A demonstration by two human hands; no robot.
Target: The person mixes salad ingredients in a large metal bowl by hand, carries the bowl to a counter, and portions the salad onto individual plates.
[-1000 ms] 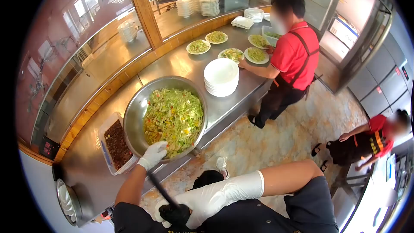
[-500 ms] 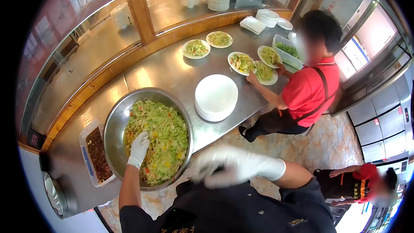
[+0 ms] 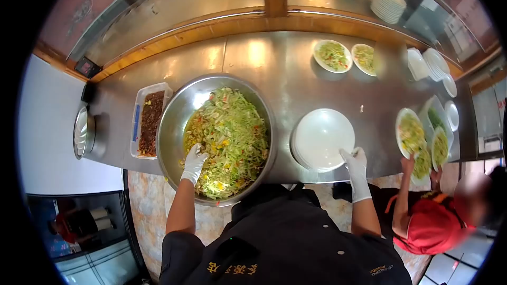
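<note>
My left hand [image 3: 194, 163], in a white glove, has its curled fingers in the shredded vegetable salad [image 3: 235, 132] at the lower left of a large steel bowl [image 3: 270, 142]. What those fingers hold, if anything, is too small to name. At the near right edge of a stack of white plates [image 3: 323, 138] is my gloved right hand [image 3: 355, 164], its thumb and fingers at the rim of the top plate. The plates stand on the counter, right of the bowl.
A tub of dark brown food [image 3: 152, 119] stands left of the bowl. Filled plates [image 3: 332, 56] sit near the back ledge. At the right, a co-worker in red [image 3: 435, 224] handles more filled plates beside a tub of greens [image 3: 436, 117]. A steel bowl [image 3: 84, 132] is far left.
The view has swung right. My right hand has moved from in front of my body to the plate stack. My left hand stays in the bowl. The co-worker has lifted plates of salad.
</note>
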